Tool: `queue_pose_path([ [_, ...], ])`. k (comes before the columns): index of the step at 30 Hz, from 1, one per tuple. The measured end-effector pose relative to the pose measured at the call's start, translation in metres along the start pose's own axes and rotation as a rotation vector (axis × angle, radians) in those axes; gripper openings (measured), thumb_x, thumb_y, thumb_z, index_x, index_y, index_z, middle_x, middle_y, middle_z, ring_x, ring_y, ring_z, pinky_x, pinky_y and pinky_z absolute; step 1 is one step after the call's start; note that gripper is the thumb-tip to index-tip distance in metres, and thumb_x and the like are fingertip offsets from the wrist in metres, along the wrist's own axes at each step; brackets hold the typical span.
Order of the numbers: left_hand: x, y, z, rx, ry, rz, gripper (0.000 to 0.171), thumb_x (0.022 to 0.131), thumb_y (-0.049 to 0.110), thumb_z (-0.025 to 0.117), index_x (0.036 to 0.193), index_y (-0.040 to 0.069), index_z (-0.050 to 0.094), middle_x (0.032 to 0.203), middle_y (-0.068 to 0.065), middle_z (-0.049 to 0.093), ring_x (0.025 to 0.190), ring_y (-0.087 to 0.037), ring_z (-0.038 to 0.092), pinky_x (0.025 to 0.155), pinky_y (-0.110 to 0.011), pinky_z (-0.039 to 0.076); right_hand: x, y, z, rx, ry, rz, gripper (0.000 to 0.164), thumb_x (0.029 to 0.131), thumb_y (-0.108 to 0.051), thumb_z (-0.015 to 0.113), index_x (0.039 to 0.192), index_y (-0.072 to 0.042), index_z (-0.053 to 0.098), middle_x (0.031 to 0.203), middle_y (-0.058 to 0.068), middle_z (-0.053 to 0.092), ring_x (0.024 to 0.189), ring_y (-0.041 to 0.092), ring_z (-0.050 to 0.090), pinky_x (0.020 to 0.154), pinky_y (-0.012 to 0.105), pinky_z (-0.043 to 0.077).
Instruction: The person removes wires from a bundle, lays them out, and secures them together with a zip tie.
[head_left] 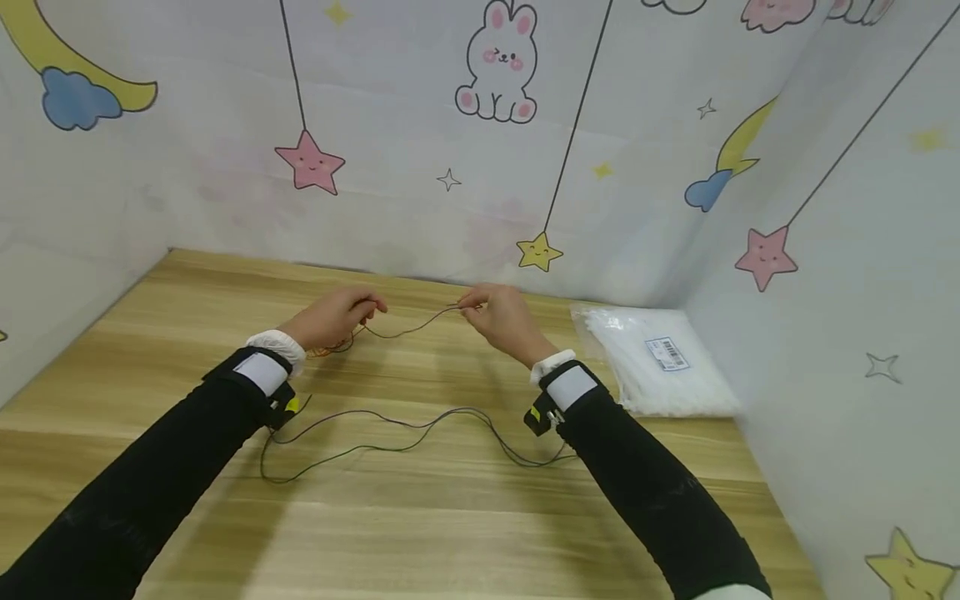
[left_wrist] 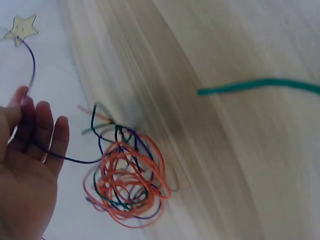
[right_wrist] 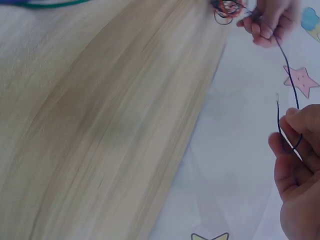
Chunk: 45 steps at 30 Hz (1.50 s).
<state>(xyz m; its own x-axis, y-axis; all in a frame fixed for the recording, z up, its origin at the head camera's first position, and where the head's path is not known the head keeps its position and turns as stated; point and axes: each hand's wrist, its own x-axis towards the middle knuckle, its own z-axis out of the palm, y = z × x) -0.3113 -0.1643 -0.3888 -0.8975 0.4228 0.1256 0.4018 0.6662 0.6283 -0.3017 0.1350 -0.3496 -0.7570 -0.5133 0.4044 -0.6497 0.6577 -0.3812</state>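
My left hand (head_left: 336,317) pinches a thin dark purple wire (left_wrist: 75,160) between thumb and fingers. From that wire hangs a tangled bundle (left_wrist: 127,175) of orange, green and purple wires, beside the left hand. To the right, my right hand (head_left: 508,321) holds the same wire near one end, with thumb and index finger around a bend in it. In the right wrist view the bare, pale wire tip (right_wrist: 277,98) sticks up past the fingers. Between the two hands the wire sags in a shallow curve.
On the wooden table (head_left: 420,525), a loose purple wire (head_left: 360,412) and a green wire (head_left: 360,448) lie in waves between the forearms. A clear plastic bag of white items (head_left: 660,367) with a barcode label lies at the back right. Printed fabric walls (head_left: 390,125) enclose the table.
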Motion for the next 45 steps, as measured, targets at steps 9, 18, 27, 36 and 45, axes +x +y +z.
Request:
queue_pose_path([
  [9, -0.006, 0.003, -0.004, -0.028, -0.113, -0.013, 0.042, 0.106, 0.041, 0.059, 0.127, 0.007, 0.071, 0.115, -0.009, 0.07, 0.094, -0.025, 0.062, 0.083, -0.045, 0.05, -0.005, 0.01, -0.002, 0.067, 0.044, 0.091, 0.014, 0.098, -0.007, 0.069, 0.103, -0.002, 0.081, 0.103, 0.012, 0.077, 0.09, 0.023, 0.071, 0.075, 0.035, 0.053],
  [18, -0.016, -0.013, -0.025, -0.033, -0.106, -0.073, 0.048, 0.108, 0.049, 0.051, 0.107, 0.008, 0.075, 0.103, -0.012, 0.063, 0.072, -0.021, 0.051, 0.06, -0.04, 0.05, -0.018, 0.026, -0.022, -0.189, 0.022, 0.005, 0.015, 0.101, -0.011, 0.068, 0.108, -0.004, 0.079, 0.1, 0.009, 0.075, 0.091, 0.026, 0.065, 0.079, 0.039, 0.052],
  [27, -0.023, -0.033, -0.044, 0.122, -0.092, -0.081, 0.027, 0.108, 0.028, 0.059, 0.114, 0.004, 0.072, 0.085, -0.008, 0.064, 0.074, -0.02, 0.055, 0.065, -0.036, 0.046, -0.023, 0.041, -0.033, -0.241, 0.039, 0.014, 0.017, 0.102, -0.006, 0.065, 0.112, 0.001, 0.077, 0.102, 0.013, 0.063, 0.092, 0.027, 0.06, 0.078, 0.038, 0.052],
  [36, -0.033, -0.054, -0.055, 0.277, -0.031, -0.05, 0.027, 0.109, 0.027, 0.056, 0.103, 0.006, 0.072, 0.083, -0.004, 0.061, 0.072, -0.02, 0.053, 0.067, -0.04, 0.044, -0.033, 0.056, -0.05, -0.193, 0.009, 0.07, 0.021, 0.105, -0.013, 0.062, 0.115, 0.0, 0.075, 0.1, 0.012, 0.071, 0.082, 0.022, 0.063, 0.074, 0.037, 0.052],
  [45, -0.038, -0.057, -0.064, 0.285, 0.019, -0.045, 0.022, 0.108, 0.014, 0.057, 0.113, -0.003, 0.07, 0.095, -0.013, 0.069, 0.082, -0.025, 0.061, 0.074, -0.047, 0.05, -0.045, 0.072, -0.066, -0.174, -0.005, 0.141, 0.023, 0.106, -0.004, 0.056, 0.121, 0.006, 0.071, 0.111, 0.02, 0.07, 0.096, 0.029, 0.068, 0.085, 0.043, 0.055],
])
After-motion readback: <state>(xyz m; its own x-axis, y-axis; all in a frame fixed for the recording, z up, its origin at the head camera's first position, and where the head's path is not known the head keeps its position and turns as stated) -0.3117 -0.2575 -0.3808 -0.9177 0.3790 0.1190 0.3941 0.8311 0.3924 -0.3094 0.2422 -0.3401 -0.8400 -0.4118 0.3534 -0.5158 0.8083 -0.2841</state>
